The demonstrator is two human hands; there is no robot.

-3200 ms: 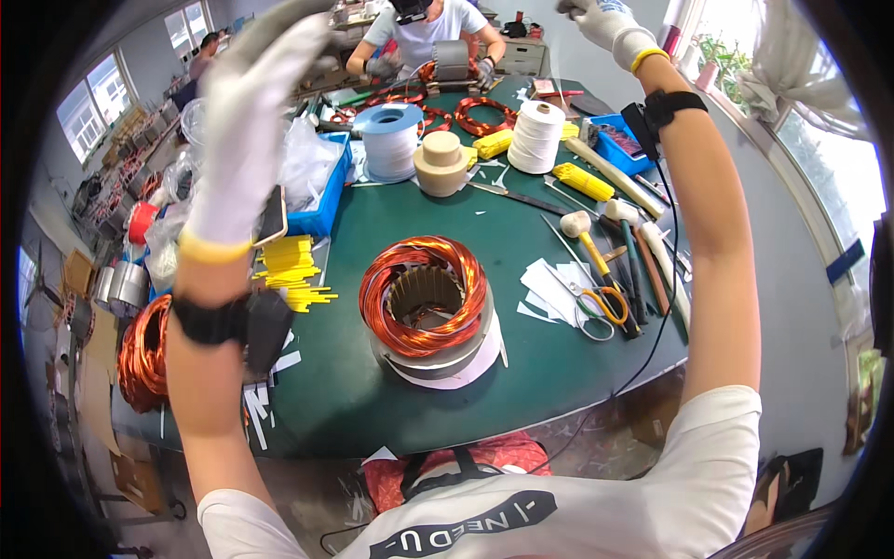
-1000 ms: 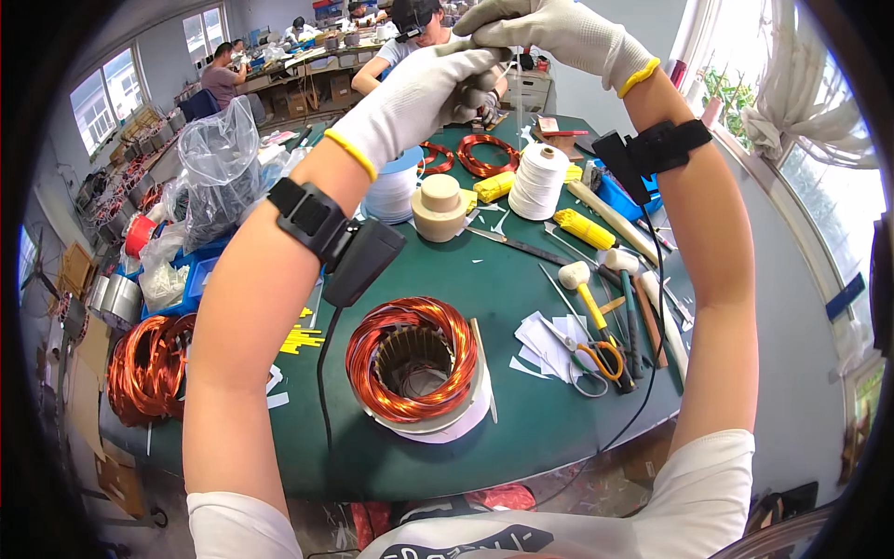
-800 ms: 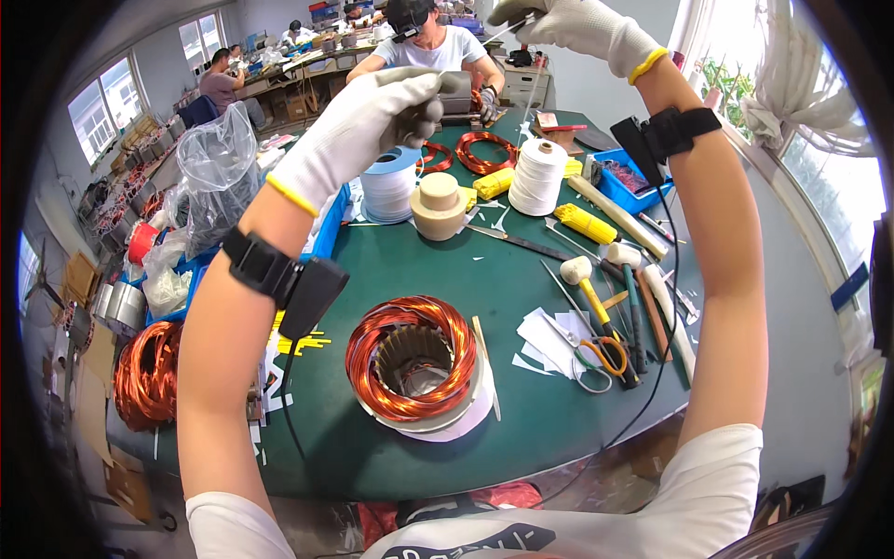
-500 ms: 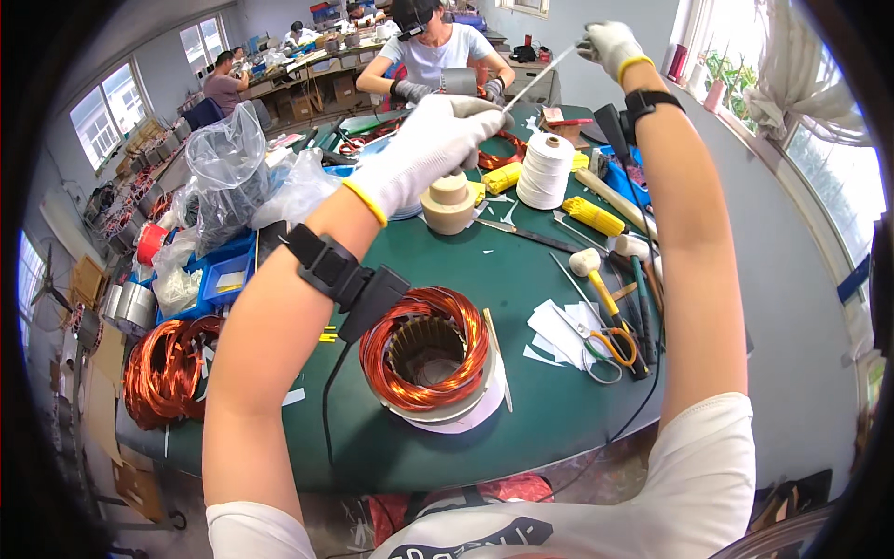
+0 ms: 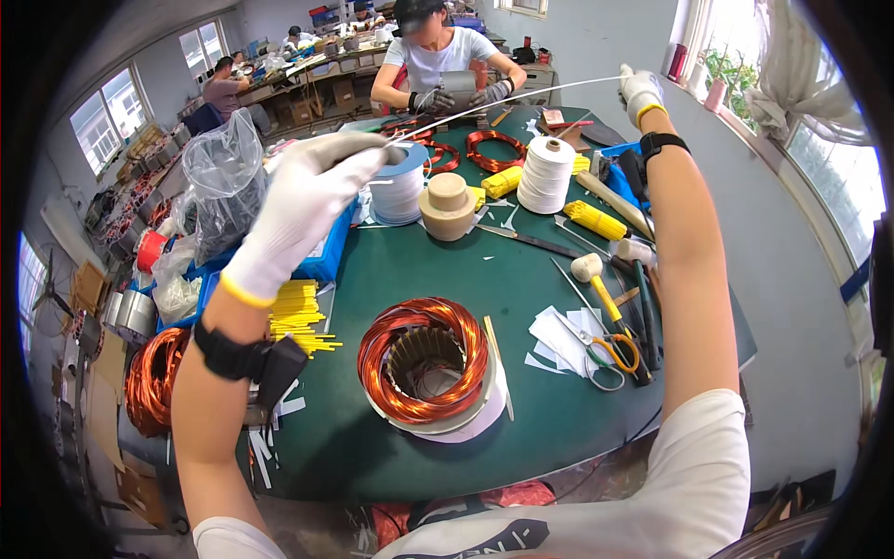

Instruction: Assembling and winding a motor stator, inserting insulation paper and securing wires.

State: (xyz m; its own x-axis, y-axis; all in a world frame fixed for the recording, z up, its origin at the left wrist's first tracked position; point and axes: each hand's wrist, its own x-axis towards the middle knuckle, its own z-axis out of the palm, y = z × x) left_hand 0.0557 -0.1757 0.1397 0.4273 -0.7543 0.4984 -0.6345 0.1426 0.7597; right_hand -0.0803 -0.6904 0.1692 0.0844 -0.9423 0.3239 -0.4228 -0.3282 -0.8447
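A length of white cord [image 5: 503, 100] runs, slightly bowed, between my two raised, white-gloved hands. My left hand [image 5: 321, 182] pinches one end beside a spool of white cord [image 5: 399, 194] with a blue flange. Out at the far right, my right hand [image 5: 641, 93] is closed on the other end. Below them, on the green table [image 5: 307, 456], stands a motor stator [image 5: 424, 361] with a ring of copper windings [image 5: 466, 391] around its top. It rests upright on a white sheet. Neither hand touches it.
Scissors [image 5: 610, 354], paper strips [image 5: 554, 335] and a white-headed mallet [image 5: 591, 273] lie right of the stator. Behind stand a white thread cone [image 5: 547, 174] and a beige roll [image 5: 447, 207]. Yellow sleeves [image 5: 298, 317] lie left. Opposite, a co-worker [image 5: 447, 56] in gloves handles a metal cylinder.
My left hand has moved left and nearer, my right hand slightly down. The cord span between them has grown longer. The blue-flanged spool and yellow sleeves have come into view.
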